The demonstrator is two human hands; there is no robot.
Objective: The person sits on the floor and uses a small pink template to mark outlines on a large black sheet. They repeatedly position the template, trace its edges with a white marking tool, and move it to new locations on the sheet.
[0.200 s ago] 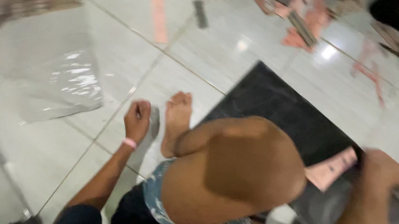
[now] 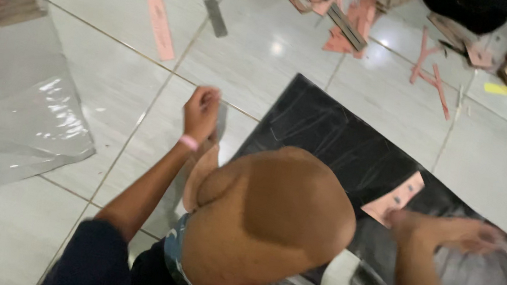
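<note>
The floor (image 2: 98,83) is big pale shiny tiles with thin lines between them. A large black sheet (image 2: 338,141) lies on it, reaching under the right hand's fingers. A clear plastic sheet (image 2: 27,126) lies well off to the outer side of the left fingers. Pink card scraps (image 2: 348,18) litter the floor far past both hands. The left hand (image 2: 200,114) pinches a small grey strip (image 2: 221,122), fingers closed on it. The right hand (image 2: 444,232) (blurry) rests beside a pink card piece (image 2: 393,200); I cannot tell its grip.
</note>
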